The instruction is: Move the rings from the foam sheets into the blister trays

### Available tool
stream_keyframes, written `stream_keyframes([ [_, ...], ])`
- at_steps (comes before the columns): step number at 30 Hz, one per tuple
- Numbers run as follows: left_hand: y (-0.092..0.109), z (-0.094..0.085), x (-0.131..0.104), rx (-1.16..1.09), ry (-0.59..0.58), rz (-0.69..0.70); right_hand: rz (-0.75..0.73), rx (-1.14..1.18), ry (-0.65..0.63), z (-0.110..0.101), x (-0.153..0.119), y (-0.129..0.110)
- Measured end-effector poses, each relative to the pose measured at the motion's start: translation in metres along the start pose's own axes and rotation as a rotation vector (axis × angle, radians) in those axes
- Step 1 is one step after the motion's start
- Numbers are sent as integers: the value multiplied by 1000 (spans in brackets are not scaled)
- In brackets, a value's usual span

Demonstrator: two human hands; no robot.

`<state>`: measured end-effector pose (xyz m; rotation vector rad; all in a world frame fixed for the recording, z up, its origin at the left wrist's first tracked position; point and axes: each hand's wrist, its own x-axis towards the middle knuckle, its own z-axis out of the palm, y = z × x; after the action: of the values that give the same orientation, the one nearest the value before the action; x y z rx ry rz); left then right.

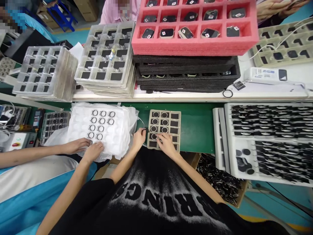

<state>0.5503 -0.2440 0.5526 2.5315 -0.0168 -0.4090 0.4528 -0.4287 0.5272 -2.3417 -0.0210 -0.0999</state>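
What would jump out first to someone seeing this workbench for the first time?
Probably the pink foam tray of small dark devices, stacked on black trays at the top. Below it, the person's left hand and right hand rest on a small beige tray of rings on the green bench, while a co-worker's hands touch a white ring tray at left.

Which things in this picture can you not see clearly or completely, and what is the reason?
- Small beige compartment tray, head view: its near rows are hidden under the right hand.
- Left hand: what its fingertips pinch is too small to tell.
- Pink foam tray: cut off by the top edge.
- White blister sheet with black rings: near edge covered by a co-worker's hands.
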Motion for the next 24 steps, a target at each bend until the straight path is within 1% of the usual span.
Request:
stream_keyframes([
  [1,6,1,-7,-142,-36,-33,-42,-15,13,-3,2,-6],
  [2,13,4,-13,-293,-97,-84,-82,-48,31,-5,3,-11],
  [4,26,10,-21,-568,-254,-195,-139,-143,62,-12,3,-16],
  [5,31,14,-24,-667,-329,-238,-154,-191,72,-15,1,-16],
  [6,36,18,-27,-732,-392,-270,-163,-231,75,-17,-1,-14],
  [8,42,25,-30,-766,-482,-316,-171,-281,66,-21,-8,-4],
  [10,44,31,-31,-690,-534,-329,-173,-293,41,-22,-15,11],
  [11,43,34,-30,-619,-533,-305,-166,-290,24,-22,-19,20],
  [13,40,38,-29,-448,-465,-199,-139,-282,-22,-21,-23,38],
  [15,36,40,-27,-299,-382,-85,-107,-288,-95,-20,-23,53],
  [16,34,39,-26,-247,-365,-49,-95,-298,-138,-19,-21,58],
  [19,29,34,-24,-162,-409,-10,-92,-336,-268,-19,-13,69],
  [21,25,31,-25,-118,-442,1,-126,-350,-339,-20,-7,71],
  [24,19,25,-29,-48,-464,18,-194,-364,-392,-19,-5,71],
])
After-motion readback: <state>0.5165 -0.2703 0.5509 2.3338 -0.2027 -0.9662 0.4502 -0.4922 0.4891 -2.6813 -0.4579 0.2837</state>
